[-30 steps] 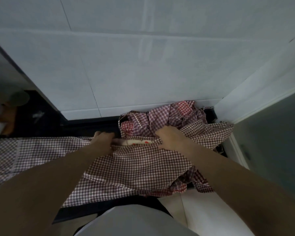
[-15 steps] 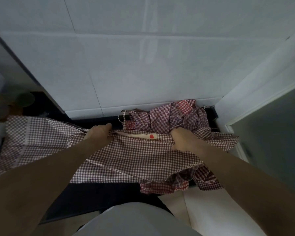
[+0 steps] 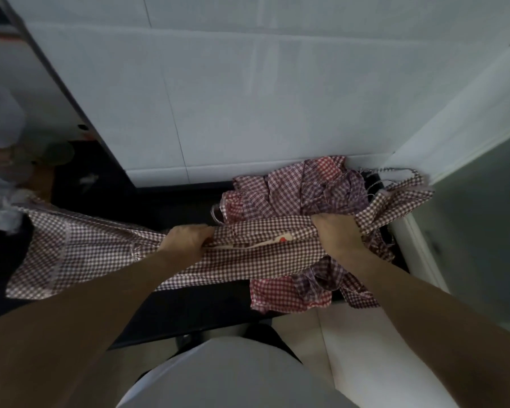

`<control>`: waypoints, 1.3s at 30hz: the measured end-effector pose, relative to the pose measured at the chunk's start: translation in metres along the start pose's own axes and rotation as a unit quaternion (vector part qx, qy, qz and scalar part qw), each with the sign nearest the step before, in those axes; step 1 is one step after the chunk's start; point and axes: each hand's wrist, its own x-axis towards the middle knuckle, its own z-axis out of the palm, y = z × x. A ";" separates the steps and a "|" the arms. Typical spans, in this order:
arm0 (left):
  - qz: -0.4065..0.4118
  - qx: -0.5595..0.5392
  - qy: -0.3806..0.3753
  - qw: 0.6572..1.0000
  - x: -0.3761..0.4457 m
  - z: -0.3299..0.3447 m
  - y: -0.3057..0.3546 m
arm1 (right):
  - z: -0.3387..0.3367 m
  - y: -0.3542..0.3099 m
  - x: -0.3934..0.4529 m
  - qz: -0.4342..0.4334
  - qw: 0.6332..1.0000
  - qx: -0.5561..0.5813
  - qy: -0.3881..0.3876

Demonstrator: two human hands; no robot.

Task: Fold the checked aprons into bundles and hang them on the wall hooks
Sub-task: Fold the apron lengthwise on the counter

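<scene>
Risks first, L to R. The loose far-left end of the checked apron [image 3: 80,254] trails over the dark counter [image 3: 171,207] toward blurry clutter at the frame edge; if gathered fast it could prob. drag or snag sth there. Mid-span, the cream label w/ red heart [image 3: 280,241] sits in a fold, and uneven pull from either side would likely skew the fold and make a lopsided bundle. On the R, the apron overlaps the pile of other checked aprons [image 3: 301,187] in the corner by the white tiled wall [image 3: 248,98]; lifting now could haul a strap or a second apron up w/ it. No wall hooks in view, so hanging isn't close yet.

Hands: left hand [image 3: 186,241] is curled tight, gripping a bunched fold of the apron. Right hand [image 3: 334,231] is likewise fisted round the fabric, just in front of the pile. They are well apart, cloth stretched taut-ish betw. them, above the counter.
</scene>
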 end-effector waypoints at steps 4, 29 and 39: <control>-0.035 -0.018 -0.088 0.995 -0.015 0.008 0.014 | 0.009 -0.008 -0.012 0.033 0.999 -0.011 -0.018; -0.268 -0.103 -0.184 0.940 0.036 -0.054 0.010 | 0.038 -0.100 -0.048 -0.214 0.969 -0.045 -0.116; -0.104 -0.001 -0.092 0.990 0.008 0.006 0.045 | 0.049 -0.110 -0.034 -0.149 0.973 -0.074 -0.162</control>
